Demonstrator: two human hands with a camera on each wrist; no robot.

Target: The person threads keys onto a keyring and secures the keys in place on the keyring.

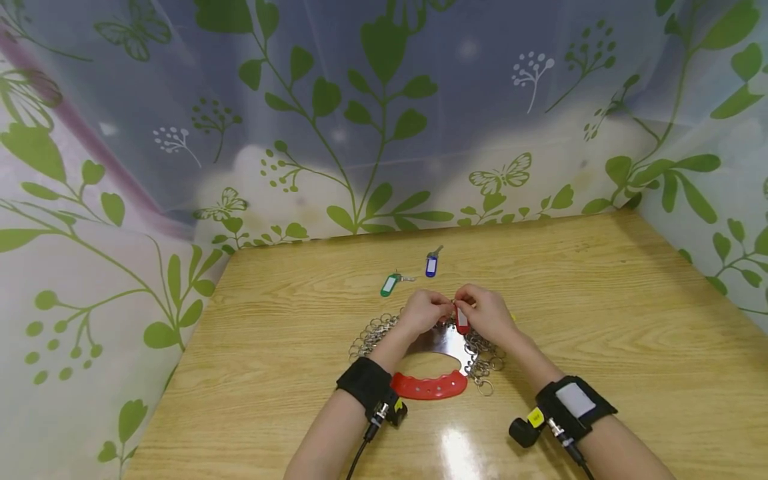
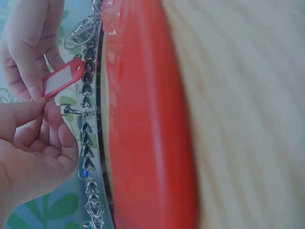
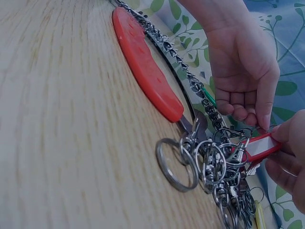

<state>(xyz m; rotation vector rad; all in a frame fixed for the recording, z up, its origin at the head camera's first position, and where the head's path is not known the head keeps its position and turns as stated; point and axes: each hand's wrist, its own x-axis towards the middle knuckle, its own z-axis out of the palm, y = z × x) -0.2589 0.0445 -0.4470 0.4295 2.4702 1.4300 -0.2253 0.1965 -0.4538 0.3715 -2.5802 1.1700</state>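
Note:
A red key tag (image 1: 461,319) with a white label hangs between the hands, above the metal plate of a key carrier. The right hand (image 1: 487,313) pinches the tag (image 3: 262,147) by its edge between thumb and fingers. Thumb and forefinger of the left hand (image 1: 425,311) pinch at the tag's end, where its small ring is mostly hidden by fingertips. The carrier has a red grip (image 1: 429,387), nearest the person, and a curved rim lined with snap hooks (image 2: 86,136) and metal rings (image 3: 177,164).
Beyond the hands on the wooden table (image 1: 288,373) lie a green key tag (image 1: 389,285) and a blue key tag (image 1: 431,266), each with a key. Part of a yellow tag (image 3: 259,214) shows beside the right hand. Patterned curtain (image 1: 384,133) encloses the table's back and sides.

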